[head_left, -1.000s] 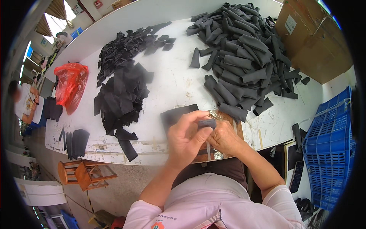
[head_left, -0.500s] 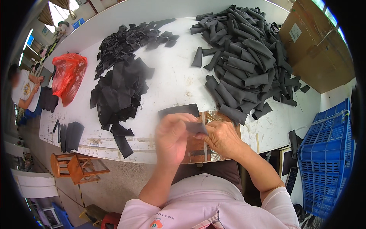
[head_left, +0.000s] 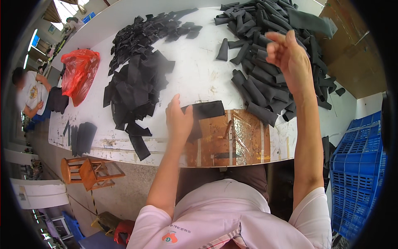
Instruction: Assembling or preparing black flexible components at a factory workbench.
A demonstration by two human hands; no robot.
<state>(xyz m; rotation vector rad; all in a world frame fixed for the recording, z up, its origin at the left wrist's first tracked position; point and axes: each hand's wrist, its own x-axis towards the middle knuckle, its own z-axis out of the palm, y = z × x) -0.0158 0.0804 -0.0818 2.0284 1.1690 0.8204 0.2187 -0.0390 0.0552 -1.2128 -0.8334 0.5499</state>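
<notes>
My right hand is raised over the pile of rolled dark grey fabric pieces, its fingers apart and holding nothing. Just beyond its fingertips, a blurred grey fabric piece hangs in the air before the cardboard box. Low over the table's front, my left hand is open, with thumb and fingers spread. Beside its thumb lies a black folded fabric strip, on the far edge of a brown, tape-covered board. A small nail-like brown peg shows on that board.
Flat black fabric pieces are heaped left of centre. Farther left are a red plastic bag and a stack of grey pieces. A cardboard box and blue crates border the right; a wooden stool stands left.
Both hands were together on a grey fabric piece and have parted. My right hand has swung far right, and the piece is now beyond its fingers. My left hand has opened.
</notes>
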